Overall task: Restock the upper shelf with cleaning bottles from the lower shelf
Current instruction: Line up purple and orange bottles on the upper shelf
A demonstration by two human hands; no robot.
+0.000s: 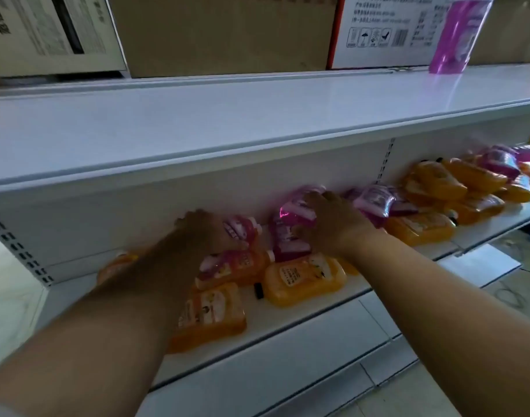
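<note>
Several orange bottles [306,278] and pink bottles lie flat on the white lower shelf [288,329]. My right hand [333,224] grips a pink bottle [291,233] near the shelf's back. My left hand [197,233] reaches over a pink-labelled bottle [242,228]; whether its fingers close on the bottle is hidden. The upper shelf [257,115] is bare except for one pink bottle [459,34] standing upright at its far right.
Cardboard boxes [224,31] stand along the back of the upper shelf. More orange bottles [438,182] and pink ones pile up at the right end of the lower shelf. Slotted uprights [20,251] flank the shelf bay.
</note>
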